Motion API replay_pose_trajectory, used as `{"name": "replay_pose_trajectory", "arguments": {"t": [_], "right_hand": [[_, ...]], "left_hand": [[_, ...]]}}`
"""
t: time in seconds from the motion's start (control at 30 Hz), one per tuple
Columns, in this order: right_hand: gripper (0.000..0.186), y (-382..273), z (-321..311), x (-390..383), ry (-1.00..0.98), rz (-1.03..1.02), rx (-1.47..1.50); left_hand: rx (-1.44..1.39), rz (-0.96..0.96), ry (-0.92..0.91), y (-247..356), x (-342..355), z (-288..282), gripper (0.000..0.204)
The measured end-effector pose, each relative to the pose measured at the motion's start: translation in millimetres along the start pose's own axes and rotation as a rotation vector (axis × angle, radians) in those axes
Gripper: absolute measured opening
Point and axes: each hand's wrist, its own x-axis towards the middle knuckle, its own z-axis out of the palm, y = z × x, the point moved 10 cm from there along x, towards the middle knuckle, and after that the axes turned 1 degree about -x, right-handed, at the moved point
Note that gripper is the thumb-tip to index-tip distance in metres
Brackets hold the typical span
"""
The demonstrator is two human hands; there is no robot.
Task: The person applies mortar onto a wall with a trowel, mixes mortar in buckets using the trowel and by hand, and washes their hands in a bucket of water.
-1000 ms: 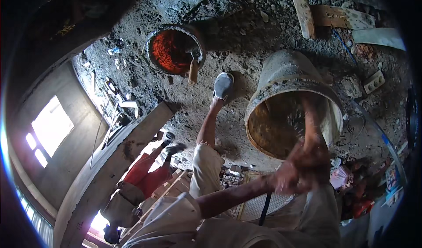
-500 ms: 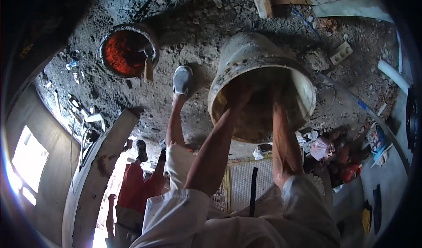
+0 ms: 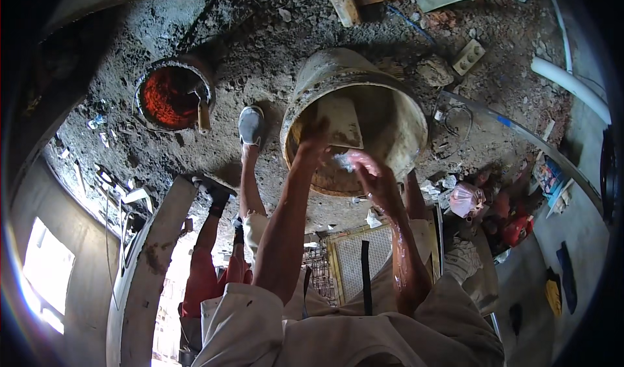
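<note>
A large dirty off-white drum (image 3: 411, 133) stands in front of me, its open mouth toward me. Both of my hands are over that mouth, close together. My left hand (image 3: 314, 138) is dark and smeared by motion, so its fingers do not show clearly. Water glistens on my right hand (image 3: 374, 172) and runs down the forearm. Between the hands is a whitish, shiny blur (image 3: 343, 162), perhaps water; I cannot make out its kind. Inside the drum a pale four-sided patch (image 3: 344, 123) shows behind my left hand; whether it is a flat piece or a reflection, I cannot tell.
On the rubble floor at left stands a bucket (image 3: 207, 81) of red-orange material with a wooden-handled tool (image 3: 203, 117). Another person (image 3: 201, 276) is at lower left. Boards (image 3: 341, 1) lie at the back; a white pipe (image 3: 569, 89) and a pink bag (image 3: 467, 199) are at right.
Both hands have come up out of the drum to its mouth and closer together. The right forearm now looks wet. My view has shifted, and the pale patch inside the drum now shows.
</note>
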Motion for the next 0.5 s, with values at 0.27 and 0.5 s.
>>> {"name": "replay_pose_trajectory", "arguments": {"t": [0.27, 0.5], "right_hand": [[0.034, 29, -39, -10, 0.275, 0.229, 0.580], [0.050, 59, 6, -45, 0.294, 0.578, 0.864]], "left_hand": [[-0.729, -0.044, -0.230, -34, -97, 17, 0.027], [-1.308, -0.239, -0.544, -41, -153, 51, 0.026]]}}
